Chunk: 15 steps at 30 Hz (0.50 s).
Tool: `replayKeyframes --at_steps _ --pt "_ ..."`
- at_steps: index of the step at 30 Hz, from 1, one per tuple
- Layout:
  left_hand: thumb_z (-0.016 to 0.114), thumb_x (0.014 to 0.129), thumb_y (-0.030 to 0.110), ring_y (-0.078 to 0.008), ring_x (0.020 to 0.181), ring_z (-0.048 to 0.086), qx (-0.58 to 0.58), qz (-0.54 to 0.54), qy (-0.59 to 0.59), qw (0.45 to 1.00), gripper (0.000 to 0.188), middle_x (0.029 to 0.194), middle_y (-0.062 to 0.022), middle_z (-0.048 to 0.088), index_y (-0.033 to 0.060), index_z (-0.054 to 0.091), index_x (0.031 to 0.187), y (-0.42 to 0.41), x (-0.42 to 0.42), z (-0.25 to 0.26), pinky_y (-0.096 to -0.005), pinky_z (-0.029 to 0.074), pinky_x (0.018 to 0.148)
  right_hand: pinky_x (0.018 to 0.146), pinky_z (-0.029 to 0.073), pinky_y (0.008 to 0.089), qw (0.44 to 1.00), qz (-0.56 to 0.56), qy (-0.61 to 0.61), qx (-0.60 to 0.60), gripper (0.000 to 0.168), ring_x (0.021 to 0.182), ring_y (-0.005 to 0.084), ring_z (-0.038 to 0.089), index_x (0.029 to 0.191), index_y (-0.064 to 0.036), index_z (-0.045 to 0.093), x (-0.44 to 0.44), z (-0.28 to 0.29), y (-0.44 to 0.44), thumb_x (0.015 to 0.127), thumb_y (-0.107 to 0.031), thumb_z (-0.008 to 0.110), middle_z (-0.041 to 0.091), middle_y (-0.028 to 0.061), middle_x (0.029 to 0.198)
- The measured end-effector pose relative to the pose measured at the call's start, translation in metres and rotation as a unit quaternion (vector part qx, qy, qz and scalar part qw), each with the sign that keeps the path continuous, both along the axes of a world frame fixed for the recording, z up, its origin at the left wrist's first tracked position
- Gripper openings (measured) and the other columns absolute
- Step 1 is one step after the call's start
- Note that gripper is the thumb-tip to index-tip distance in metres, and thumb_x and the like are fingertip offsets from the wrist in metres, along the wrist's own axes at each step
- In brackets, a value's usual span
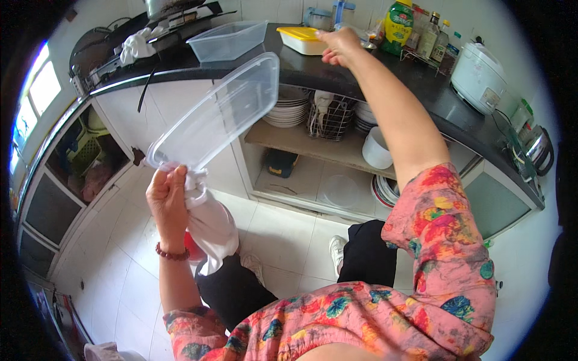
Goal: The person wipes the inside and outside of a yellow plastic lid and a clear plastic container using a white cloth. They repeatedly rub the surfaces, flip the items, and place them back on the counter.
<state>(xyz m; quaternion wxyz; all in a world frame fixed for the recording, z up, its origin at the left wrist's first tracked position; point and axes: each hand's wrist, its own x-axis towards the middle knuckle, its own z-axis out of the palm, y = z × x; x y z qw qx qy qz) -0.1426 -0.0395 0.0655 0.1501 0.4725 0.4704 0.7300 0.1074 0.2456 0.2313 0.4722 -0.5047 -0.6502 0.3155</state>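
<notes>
My left hand [168, 198] pinches the near end of a clear plastic lid [226, 108] together with a white cloth [211, 225] that hangs down beside it. The lid slants up toward the counter. On the black countertop, my right hand [341, 47] is stretched out at the right end of a white container with a yellow lid [300, 39]; its fingers are partly curled, and whether they touch the container I cannot tell. A clear plastic box [229, 41], open at the top, stands left of that container.
A yellow-green bottle [397, 28], glass bottles [428, 36] and a white rice cooker [479, 76] stand at the right. Another cloth [137, 45] lies by the stove. Below, an open cabinet shelf [316, 146] holds stacked plates [285, 108], a wire basket [330, 118] and a white pot [377, 149].
</notes>
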Motion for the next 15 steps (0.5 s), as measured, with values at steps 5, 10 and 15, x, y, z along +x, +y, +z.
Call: replayKeyframes --at_steps 5,10,15 --pt "0.058 0.091 0.017 -0.0047 0.070 0.053 -0.047 -0.062 -0.066 0.995 0.016 0.078 0.0004 0.061 0.0019 0.063 0.091 -0.005 0.002 -0.001 -0.0189 0.042 0.062 0.051 0.045 0.0198 0.963 0.190 -0.012 0.188 0.058 0.074 0.0116 0.058 0.126 0.008 0.043 0.014 -0.029 -0.069 0.086 -0.031 0.061 0.058 0.0101 0.087" --pt "0.057 0.091 0.019 -0.0057 0.065 0.054 -0.136 -0.188 -0.174 0.957 0.018 0.073 0.0014 0.058 0.0028 0.062 0.085 0.000 0.012 -0.013 -0.0198 0.043 0.059 0.084 0.047 0.0327 0.896 0.425 0.124 0.022 0.067 0.096 0.0219 0.061 0.126 0.006 0.044 0.028 -0.102 -0.117 0.085 -0.044 0.060 0.063 0.0140 0.100" --pt "0.056 0.091 0.018 -0.0111 0.057 0.060 -0.245 -0.235 -0.242 0.909 0.018 0.069 -0.0031 0.062 0.0020 0.061 0.085 0.011 0.030 -0.035 -0.0232 0.048 0.052 0.082 0.051 0.0431 0.795 0.567 0.159 -0.145 0.058 0.090 0.0300 0.064 0.127 0.006 0.043 0.038 -0.160 -0.120 0.085 -0.030 0.062 0.064 0.0109 0.082"
